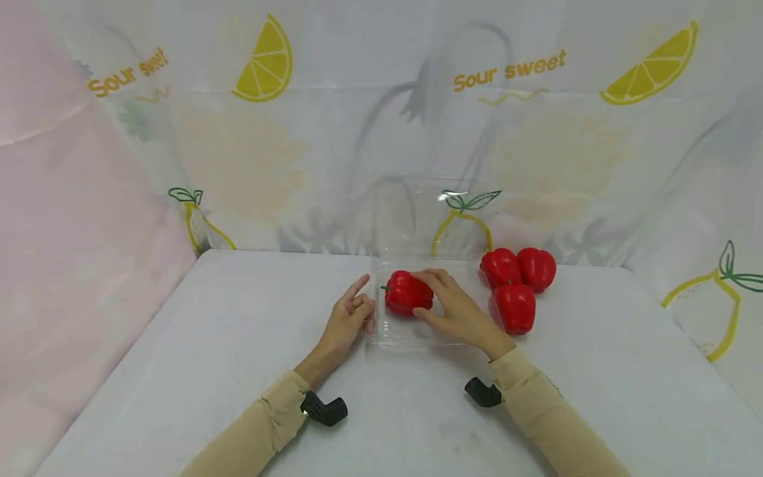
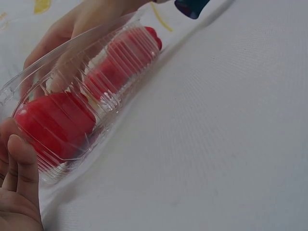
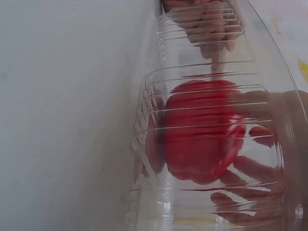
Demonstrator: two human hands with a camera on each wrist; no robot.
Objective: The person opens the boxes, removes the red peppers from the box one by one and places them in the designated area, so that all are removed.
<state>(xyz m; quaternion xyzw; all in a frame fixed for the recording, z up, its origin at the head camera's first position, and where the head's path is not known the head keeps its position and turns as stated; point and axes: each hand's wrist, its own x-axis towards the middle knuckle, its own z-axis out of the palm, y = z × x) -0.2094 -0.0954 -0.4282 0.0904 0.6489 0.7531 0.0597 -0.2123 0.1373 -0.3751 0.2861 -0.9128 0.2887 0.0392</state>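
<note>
A clear plastic clamshell box stands on the table with its lid raised at the back. Inside, toward its left end, a red bell pepper lies on its side, green stem pointing left. My right hand reaches in from the right and holds this pepper between thumb and fingers; through the box wall, the right wrist view shows fingers around the pepper. Beside the box's left wall is my left hand, index finger extended and the others loosely bent. Its fingertips are right at the wall in the left wrist view.
Three more red bell peppers sit grouped just right of the box, the front one close to its wall. White cloth covers the table, and a printed curtain hangs behind it. The raised lid stands against the curtain.
</note>
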